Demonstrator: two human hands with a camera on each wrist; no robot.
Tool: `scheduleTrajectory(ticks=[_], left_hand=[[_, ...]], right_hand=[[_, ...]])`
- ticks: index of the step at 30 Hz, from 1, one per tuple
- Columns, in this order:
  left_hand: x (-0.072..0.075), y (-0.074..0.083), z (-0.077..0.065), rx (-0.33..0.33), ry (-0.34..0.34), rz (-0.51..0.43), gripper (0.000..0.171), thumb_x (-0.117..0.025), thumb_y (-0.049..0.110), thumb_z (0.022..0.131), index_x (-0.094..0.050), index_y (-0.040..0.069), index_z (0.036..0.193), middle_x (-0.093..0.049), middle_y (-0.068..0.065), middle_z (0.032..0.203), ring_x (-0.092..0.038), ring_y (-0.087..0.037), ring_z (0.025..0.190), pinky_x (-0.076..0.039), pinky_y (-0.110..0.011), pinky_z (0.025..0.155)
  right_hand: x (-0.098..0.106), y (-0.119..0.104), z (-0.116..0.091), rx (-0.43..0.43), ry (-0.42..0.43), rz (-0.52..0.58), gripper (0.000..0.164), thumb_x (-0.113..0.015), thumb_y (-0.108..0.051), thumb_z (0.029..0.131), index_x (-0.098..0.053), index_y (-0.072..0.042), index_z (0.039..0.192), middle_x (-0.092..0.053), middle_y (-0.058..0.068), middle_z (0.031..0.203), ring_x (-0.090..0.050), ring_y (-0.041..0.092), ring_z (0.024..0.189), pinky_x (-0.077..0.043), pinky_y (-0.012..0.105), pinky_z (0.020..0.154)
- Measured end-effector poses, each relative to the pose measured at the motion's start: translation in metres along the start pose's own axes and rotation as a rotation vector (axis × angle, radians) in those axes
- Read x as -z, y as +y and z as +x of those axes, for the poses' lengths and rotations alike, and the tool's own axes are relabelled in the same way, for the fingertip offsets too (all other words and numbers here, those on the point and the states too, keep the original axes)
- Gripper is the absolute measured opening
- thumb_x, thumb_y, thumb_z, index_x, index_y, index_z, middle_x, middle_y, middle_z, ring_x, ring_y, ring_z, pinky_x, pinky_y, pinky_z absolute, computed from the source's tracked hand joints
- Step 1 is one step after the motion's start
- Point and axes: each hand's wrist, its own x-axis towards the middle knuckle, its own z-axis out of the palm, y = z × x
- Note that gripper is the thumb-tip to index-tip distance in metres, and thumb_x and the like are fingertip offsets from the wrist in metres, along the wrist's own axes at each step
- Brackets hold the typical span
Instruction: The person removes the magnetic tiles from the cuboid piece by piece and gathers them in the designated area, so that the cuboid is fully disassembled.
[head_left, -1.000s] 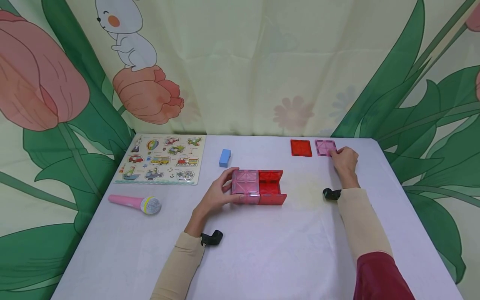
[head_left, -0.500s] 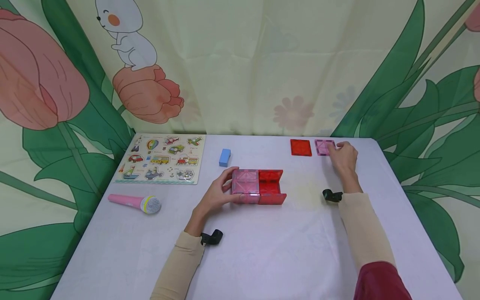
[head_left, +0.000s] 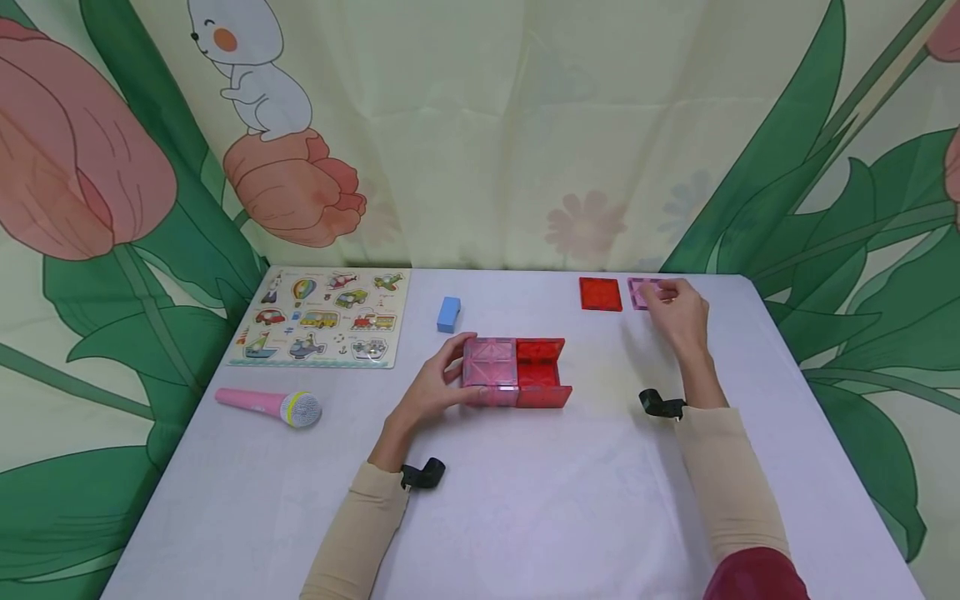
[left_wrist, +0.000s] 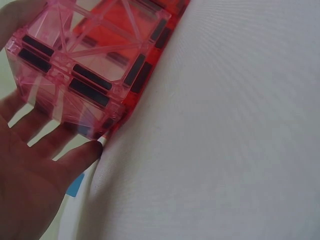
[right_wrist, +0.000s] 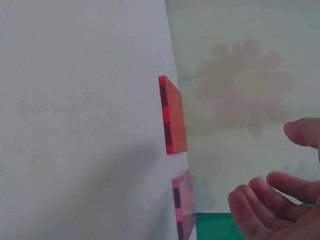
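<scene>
In the head view, a box of magnetic tiles stands mid-table, its left half of pink tiles (head_left: pixel 490 361) joined to a right half of red tiles (head_left: pixel 542 395). My left hand (head_left: pixel 429 392) holds the pink end, thumb at the front and fingers behind. The left wrist view shows that hand's fingers against the clear pink tiles (left_wrist: pixel 95 37). At the back right lie a loose red tile (head_left: pixel 601 294) and a loose pink tile (head_left: pixel 637 293). Above the pink one hovers my right hand (head_left: pixel 682 323), partly covering it. In the right wrist view its fingers (right_wrist: pixel 272 197) are loosely bent, apart from both tiles.
A small blue block (head_left: pixel 448 315) sits behind the tile box. To the left are a vehicle picture puzzle board (head_left: pixel 318 321) and a pink toy microphone (head_left: pixel 270 407). A printed curtain (head_left: pixel 487 167) hangs behind the table's back edge.
My right hand has come off the loose pink tile and shifted a little left. The left hand and the tile box have stayed in place.
</scene>
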Motion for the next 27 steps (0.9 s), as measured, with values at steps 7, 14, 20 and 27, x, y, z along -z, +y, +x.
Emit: scheduleTrajectory(ticks=[7, 14, 20, 27], left_hand=[[0.0, 0.0, -0.001, 0.011, 0.001, 0.008, 0.088, -0.085, 0.028, 0.079, -0.037, 0.022, 0.153, -0.043, 0.002, 0.153, -0.04, -0.023, 0.145, -0.039, -0.042, 0.119], [0.0, -0.001, 0.0, 0.009, 0.003, 0.006, 0.087, -0.086, 0.029, 0.079, -0.038, 0.027, 0.151, -0.043, 0.0, 0.153, -0.04, -0.025, 0.145, -0.038, -0.042, 0.118], [0.0, -0.001, 0.0, 0.011, 0.007, 0.003, 0.088, -0.086, 0.03, 0.078, -0.038, 0.027, 0.152, -0.043, 0.0, 0.153, -0.041, -0.025, 0.145, -0.039, -0.042, 0.118], [0.0, -0.001, 0.001, 0.007, 0.009, 0.004, 0.089, -0.086, 0.03, 0.078, -0.038, 0.024, 0.152, -0.044, 0.001, 0.153, -0.041, -0.025, 0.145, -0.039, -0.042, 0.118]], right_hand=[[-0.002, -0.009, -0.023, 0.098, -0.005, 0.021, 0.061, -0.057, -0.05, 0.096, -0.055, -0.003, 0.137, -0.063, 0.021, 0.125, -0.059, 0.035, 0.114, -0.054, 0.033, 0.083], [-0.01, -0.015, -0.044, 0.258, -0.015, 0.045, 0.053, -0.064, -0.043, 0.095, -0.06, -0.002, 0.128, -0.066, 0.02, 0.117, -0.063, 0.034, 0.107, -0.055, 0.033, 0.083], [-0.015, -0.023, -0.063, 0.304, -0.062, 0.039, 0.053, -0.064, -0.042, 0.095, -0.06, -0.003, 0.131, -0.066, 0.018, 0.118, -0.064, 0.033, 0.107, -0.058, 0.053, 0.093], [-0.023, -0.025, -0.081, 0.383, -0.173, 0.029, 0.049, -0.067, -0.036, 0.095, -0.06, -0.003, 0.131, -0.065, 0.018, 0.118, -0.064, 0.033, 0.107, -0.059, 0.053, 0.09]])
